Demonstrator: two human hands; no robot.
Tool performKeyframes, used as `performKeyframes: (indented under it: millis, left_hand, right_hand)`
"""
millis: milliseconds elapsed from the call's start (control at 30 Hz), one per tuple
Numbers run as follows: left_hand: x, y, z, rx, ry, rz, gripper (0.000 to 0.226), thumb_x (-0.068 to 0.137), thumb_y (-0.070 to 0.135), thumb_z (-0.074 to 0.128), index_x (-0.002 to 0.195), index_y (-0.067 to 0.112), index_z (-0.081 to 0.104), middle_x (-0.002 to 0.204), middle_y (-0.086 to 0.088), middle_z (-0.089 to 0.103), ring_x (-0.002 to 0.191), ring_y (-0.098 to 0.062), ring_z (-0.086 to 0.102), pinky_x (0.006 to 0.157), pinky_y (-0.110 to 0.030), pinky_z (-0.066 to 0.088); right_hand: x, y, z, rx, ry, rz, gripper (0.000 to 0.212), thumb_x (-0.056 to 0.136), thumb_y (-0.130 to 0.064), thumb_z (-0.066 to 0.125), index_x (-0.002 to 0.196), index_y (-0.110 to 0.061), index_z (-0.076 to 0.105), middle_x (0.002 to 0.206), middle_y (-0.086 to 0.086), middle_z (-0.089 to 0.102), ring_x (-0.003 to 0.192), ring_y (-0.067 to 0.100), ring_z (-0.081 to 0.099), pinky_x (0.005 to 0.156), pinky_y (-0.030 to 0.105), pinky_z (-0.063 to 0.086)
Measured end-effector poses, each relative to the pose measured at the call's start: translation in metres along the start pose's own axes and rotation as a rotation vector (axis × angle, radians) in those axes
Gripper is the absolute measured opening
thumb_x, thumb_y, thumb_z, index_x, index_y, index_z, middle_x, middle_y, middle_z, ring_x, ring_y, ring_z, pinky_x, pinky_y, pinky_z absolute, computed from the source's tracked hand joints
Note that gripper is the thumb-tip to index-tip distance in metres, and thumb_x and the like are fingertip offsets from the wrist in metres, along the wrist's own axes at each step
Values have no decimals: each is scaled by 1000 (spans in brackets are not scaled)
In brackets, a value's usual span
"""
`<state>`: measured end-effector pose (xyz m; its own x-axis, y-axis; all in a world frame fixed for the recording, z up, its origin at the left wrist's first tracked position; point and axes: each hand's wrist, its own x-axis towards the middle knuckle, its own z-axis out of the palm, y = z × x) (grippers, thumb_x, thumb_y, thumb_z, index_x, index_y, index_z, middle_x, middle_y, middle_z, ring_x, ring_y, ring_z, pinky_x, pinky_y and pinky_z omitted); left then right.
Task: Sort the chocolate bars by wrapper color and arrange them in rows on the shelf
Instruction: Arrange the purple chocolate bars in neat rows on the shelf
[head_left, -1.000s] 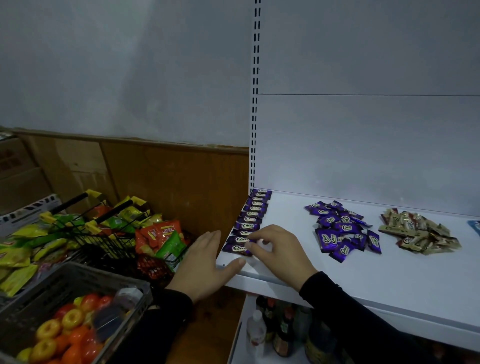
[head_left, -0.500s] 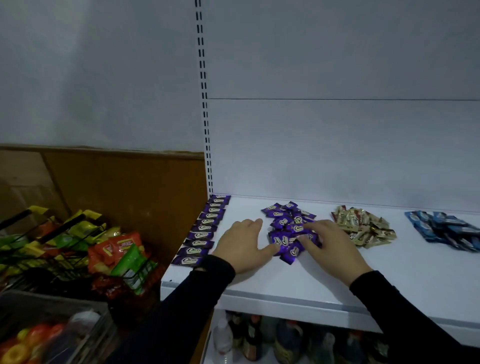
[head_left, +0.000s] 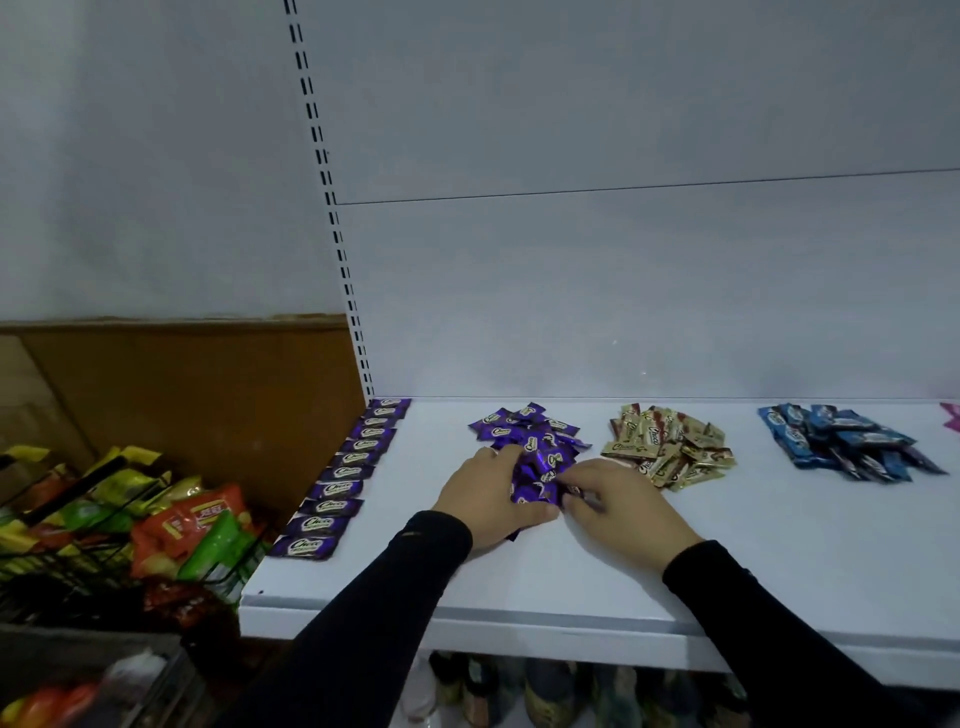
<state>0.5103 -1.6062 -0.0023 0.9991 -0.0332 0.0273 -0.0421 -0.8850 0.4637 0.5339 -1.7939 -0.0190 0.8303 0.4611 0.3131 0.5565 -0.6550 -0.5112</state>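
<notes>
While gathering purple pile (head_left: 535, 441) at frame centre, left hand (head_left: 488, 501) cupping bars, right hand (head_left: 618, 506) pinching one, white shelf (head_left: 571, 571).

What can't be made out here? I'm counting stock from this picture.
- Purple pile, head view: its near bars are covered by the left hand and right hand, so no count.
- Pink wrappers: cut off by the right edge.
- Bottles below the shelf: dark, blurred, tops hidden by its front lip.
- Blue pile: bars overlap; print too small.

Both hands (head_left: 491, 499) gathering purple bars (head_left: 535, 452), white shelf (head_left: 571, 582), purple row (head_left: 343, 478) left
</notes>
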Motion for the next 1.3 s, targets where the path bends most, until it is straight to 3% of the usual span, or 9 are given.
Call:
performKeyframes:
  millis: [233, 433, 600, 700, 800, 867, 1033, 1133, 1300]
  left_hand:
    - [-4, 3, 4, -57, 57, 20, 51, 80, 51, 77, 111, 20, 51, 109, -1, 62, 93, -17, 54, 70, -28, 37]
    - [-8, 8, 7, -12, 57, 52, 37, 87, 49, 70, 107, 20, 58, 105, 0, 53, 91, -16, 50, 74, -25, 35]
    - [-14, 1, -1, -43, 75, 54, 26, 89, 39, 70, 101, 21, 57, 95, 6, 57, 84, -13, 54, 63, -20, 38]
    - [-16, -9, -6, -221, 172, -57, 22, 88, 36, 72, 101, 23, 59, 90, 11, 59, 74, -1, 54, 55, -8, 39]
    - [-13, -15, -9, -284, 256, -136, 24, 90, 37, 71, 103, 18, 62, 90, 7, 59, 72, 1, 51, 59, -2, 39]
    - [-12, -16, -10, -286, 283, -159, 26, 91, 39, 69, 104, 18, 61, 88, 8, 58, 73, 1, 51, 57, -2, 38]
    - [-11, -15, -6, -274, 302, -180, 32, 93, 44, 66, 110, 17, 61, 93, 8, 57, 82, -8, 51, 60, -13, 34]
    - [-10, -14, -7, -281, 296, -191, 34, 94, 44, 64, 113, 16, 60, 98, 5, 58, 87, -12, 52, 64, -19, 34]
    - [-12, -11, -6, -247, 264, -177, 34, 95, 46, 62, 113, 18, 58, 99, 5, 56, 83, -10, 51, 67, -22, 37]
  right_hand:
    - [0, 4, 6, 175, 52, 93, 24, 85, -21, 68, 107, -31, 72, 103, -12, 64, 89, -3, 60, 80, 13, 46]
    - [-1, 0, 2, 232, 75, 122, 27, 88, -14, 65, 112, -23, 72, 103, -6, 61, 88, 2, 65, 86, 23, 52]
    - [0, 3, 1, 202, 83, 160, 27, 90, -20, 66, 116, -23, 70, 106, 0, 62, 82, 9, 67, 83, 20, 49]
    - [2, 2, 2, 122, 64, 120, 35, 89, -30, 68, 123, -24, 66, 114, -4, 59, 103, 10, 59, 87, 16, 40]
    - [10, 0, -4, -47, -37, 54, 55, 91, -40, 62, 141, -20, 49, 142, 0, 47, 133, 17, 40, 107, 23, 28]
    - [16, -3, -8, -107, -153, 39, 60, 94, -44, 56, 146, -19, 41, 148, 1, 42, 138, 19, 35, 111, 28, 28]
    - [24, -6, -6, -154, -191, 101, 41, 86, -58, 57, 106, -23, 59, 106, 2, 56, 104, 20, 50, 85, 34, 43]
    - [23, -11, -8, -131, -189, 96, 35, 84, -53, 64, 82, -18, 62, 86, 2, 53, 86, 18, 48, 64, 27, 34]
    - [20, -21, -19, -146, -257, 125, 36, 83, -50, 68, 100, -18, 66, 101, 4, 58, 91, 19, 57, 79, 33, 47]
